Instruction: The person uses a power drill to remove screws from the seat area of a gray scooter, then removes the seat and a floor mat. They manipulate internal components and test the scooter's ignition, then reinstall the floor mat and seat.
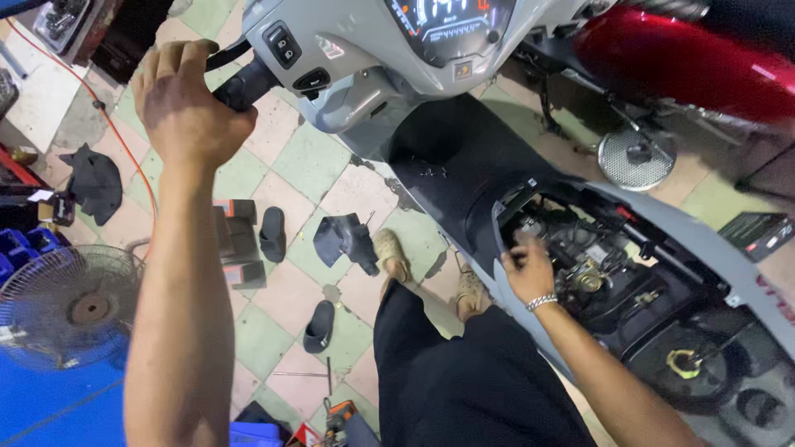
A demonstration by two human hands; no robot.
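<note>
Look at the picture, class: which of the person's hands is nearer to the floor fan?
Left. The left hand grips the scooter's handlebar grip, above the fan in the picture. The right hand reaches into the open engine bay, far across.

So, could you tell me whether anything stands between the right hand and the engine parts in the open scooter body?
Nothing visible does: the right hand is already inside the opening, its fingers at the engine parts.

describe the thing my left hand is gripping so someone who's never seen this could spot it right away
Find the grey scooter with its lit dashboard at the top. Follow its switch housing leftward to the black handlebar grip, wrapped by the left hand. It is the only round black bar jutting out sideways.
</note>
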